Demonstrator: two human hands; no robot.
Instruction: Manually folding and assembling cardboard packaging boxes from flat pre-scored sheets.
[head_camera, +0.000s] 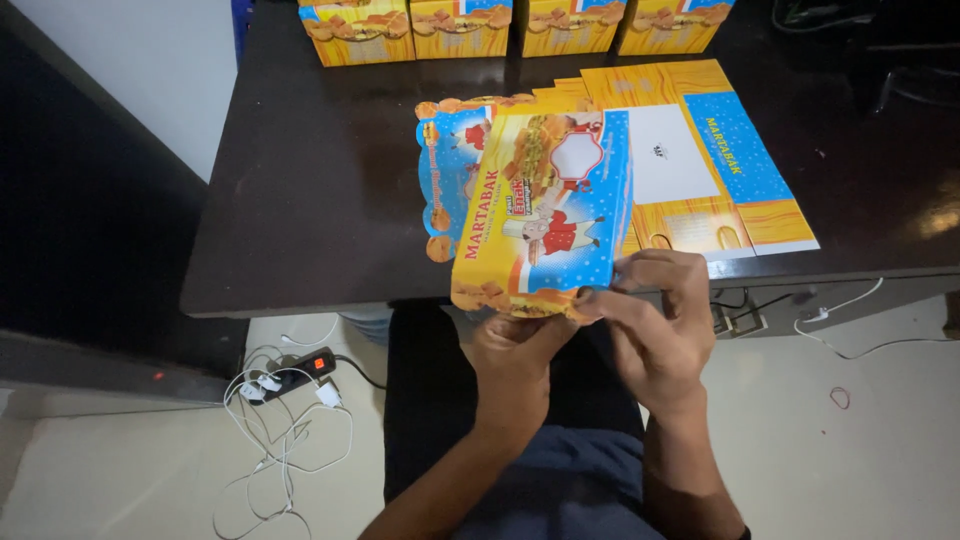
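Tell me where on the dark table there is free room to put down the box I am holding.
The table's left part is bare, between its left edge and the held box. The right is crowded by flat cartons; the far edge by a row of folded boxes. Both hands grip the box.

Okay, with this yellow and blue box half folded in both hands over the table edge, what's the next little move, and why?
Probably press the near bottom edge flap closed. The box is already raised into shape, the left hand props it from below, and the right hand pinches its near right corner, where the edge looks unfinished. Flat unfolded cartons lie behind on the dark table, and finished boxes stand at its far edge.
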